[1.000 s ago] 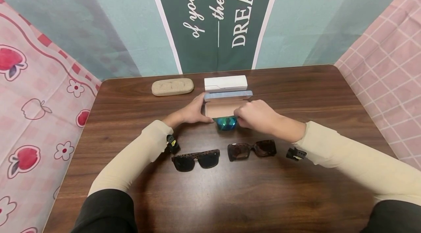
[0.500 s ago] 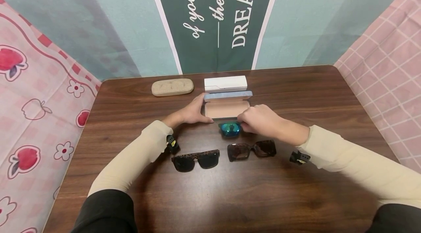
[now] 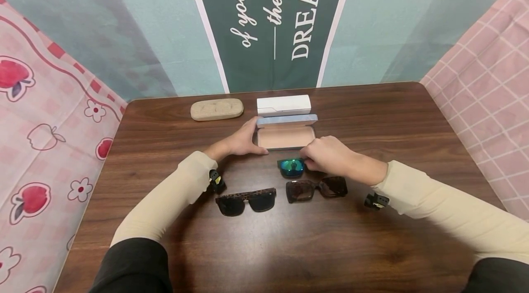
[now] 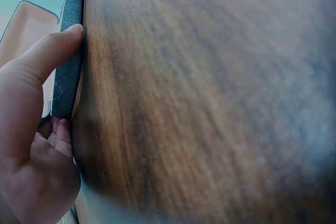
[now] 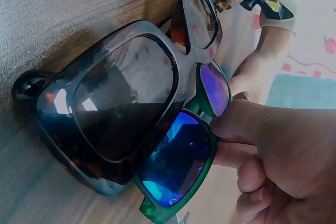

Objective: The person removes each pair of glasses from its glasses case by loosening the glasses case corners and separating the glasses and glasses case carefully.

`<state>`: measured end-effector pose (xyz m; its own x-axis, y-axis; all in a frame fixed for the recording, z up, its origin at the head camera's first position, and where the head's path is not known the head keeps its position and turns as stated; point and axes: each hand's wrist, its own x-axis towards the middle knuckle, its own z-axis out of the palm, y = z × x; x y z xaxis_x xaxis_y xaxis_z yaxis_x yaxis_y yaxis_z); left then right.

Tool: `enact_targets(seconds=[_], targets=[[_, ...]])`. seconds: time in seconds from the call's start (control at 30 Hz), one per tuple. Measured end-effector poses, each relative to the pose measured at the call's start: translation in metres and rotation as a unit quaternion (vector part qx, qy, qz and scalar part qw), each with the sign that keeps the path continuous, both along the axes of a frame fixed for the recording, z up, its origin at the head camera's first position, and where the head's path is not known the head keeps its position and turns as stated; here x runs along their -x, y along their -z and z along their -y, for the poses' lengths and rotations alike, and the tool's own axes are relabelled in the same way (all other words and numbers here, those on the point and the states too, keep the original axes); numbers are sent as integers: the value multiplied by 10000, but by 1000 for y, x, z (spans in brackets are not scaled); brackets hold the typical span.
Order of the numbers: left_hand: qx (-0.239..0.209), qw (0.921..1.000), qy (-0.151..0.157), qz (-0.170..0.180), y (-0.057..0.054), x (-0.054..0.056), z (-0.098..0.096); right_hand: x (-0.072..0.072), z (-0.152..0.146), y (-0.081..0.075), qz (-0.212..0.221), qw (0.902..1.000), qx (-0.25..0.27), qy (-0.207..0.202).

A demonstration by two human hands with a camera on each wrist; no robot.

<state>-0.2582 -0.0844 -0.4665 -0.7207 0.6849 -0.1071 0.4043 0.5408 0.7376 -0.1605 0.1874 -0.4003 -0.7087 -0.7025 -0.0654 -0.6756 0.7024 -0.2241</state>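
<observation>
My left hand (image 3: 241, 140) grips the left end of an open glasses case (image 3: 285, 138) with a pale blue lid and peach lining. In the left wrist view its thumb (image 4: 68, 38) presses the case's dark front side, and the other fingers reach round the end. Just in front of the case, my right hand (image 3: 330, 156) pinches green-framed sunglasses (image 3: 291, 167) with blue-green mirrored lenses. The right wrist view has thumb and finger at the middle of that frame (image 5: 181, 158). Nearer me lie tortoiseshell sunglasses (image 3: 316, 188), partly behind which the green pair shows there.
Dark sunglasses with a speckled brow (image 3: 246, 202) lie front left on the wooden table (image 3: 289, 256). A beige case (image 3: 216, 109) stands back left, shut. A white box (image 3: 284, 105) stands right behind the open case. Fabric hangs behind and at both sides.
My right hand has drawn the green sunglasses from the case's front edge toward me and slightly right, uncovering the case's lining. My left hand has stayed in place.
</observation>
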Motion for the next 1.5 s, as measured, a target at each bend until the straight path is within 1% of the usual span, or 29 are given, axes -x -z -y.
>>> enact_targets(seconds=[0.2, 0.7, 0.87, 1.23, 1.5], targets=[[63, 10000, -2, -32, 0, 0, 0, 0, -1, 1, -20, 10000, -28, -37], [72, 10000, -33, -16, -1, -1, 0, 1, -3, 6, 167, 9998, 54, -62], [48, 10000, -16, -11, 0, 0, 0, 0, -3, 6, 243, 9997, 21, -20], [121, 9999, -68, 62, -1, -1, 0, 0, -5, 6, 146, 9999, -16, 39], [128, 9999, -59, 41, -1, 0, 0, 1, -8, 4, 174, 9997, 1, 187]])
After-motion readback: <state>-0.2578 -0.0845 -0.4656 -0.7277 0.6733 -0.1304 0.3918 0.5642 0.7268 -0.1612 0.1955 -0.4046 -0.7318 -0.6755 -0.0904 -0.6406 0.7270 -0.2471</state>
